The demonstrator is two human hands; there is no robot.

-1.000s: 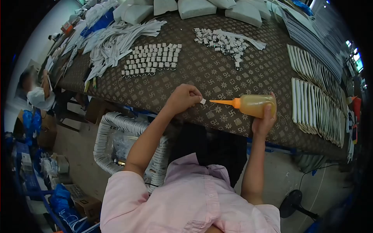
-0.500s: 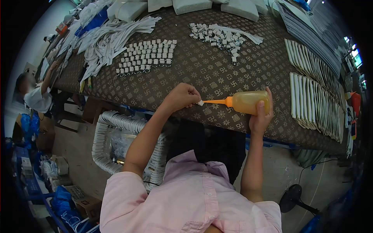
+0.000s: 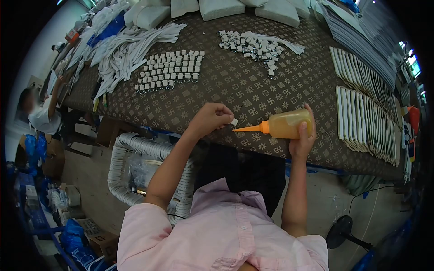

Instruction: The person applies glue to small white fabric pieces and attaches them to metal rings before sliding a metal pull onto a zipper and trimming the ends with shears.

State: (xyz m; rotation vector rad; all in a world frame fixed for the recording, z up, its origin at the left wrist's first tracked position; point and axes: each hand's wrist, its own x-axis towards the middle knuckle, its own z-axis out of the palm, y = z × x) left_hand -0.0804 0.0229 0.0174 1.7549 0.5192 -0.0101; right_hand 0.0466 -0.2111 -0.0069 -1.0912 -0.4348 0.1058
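Note:
My left hand (image 3: pixel 209 120) is closed in a pinch on a small white fabric tab (image 3: pixel 234 122), whose end pokes out past the fingertips. Any metal ring on it is hidden by the fingers. A squeeze bottle (image 3: pixel 285 124) of amber liquid lies sideways in my right hand (image 3: pixel 302 143), fingers wrapped round its base. Its orange nozzle (image 3: pixel 250 128) points left, the tip just below the tab and apart from it. Farther back, similar white tabs with metal rings (image 3: pixel 171 70) stand in rows, and a loose heap of them (image 3: pixel 253 45) lies to the right.
White strips (image 3: pixel 122 56) are piled at the left of the patterned tabletop (image 3: pixel 217 86). Folded pale strips (image 3: pixel 361 115) line the right side. White padded blocks (image 3: pixel 221 9) sit at the back. A white-wrapped basket (image 3: pixel 118 167) stands below the edge; another person (image 3: pixel 45 115) is at far left.
The nozzle tip has come away from the tab and dropped slightly, with the bottle now tilted down to the left. My left hand has shifted a little, exposing more of the tab.

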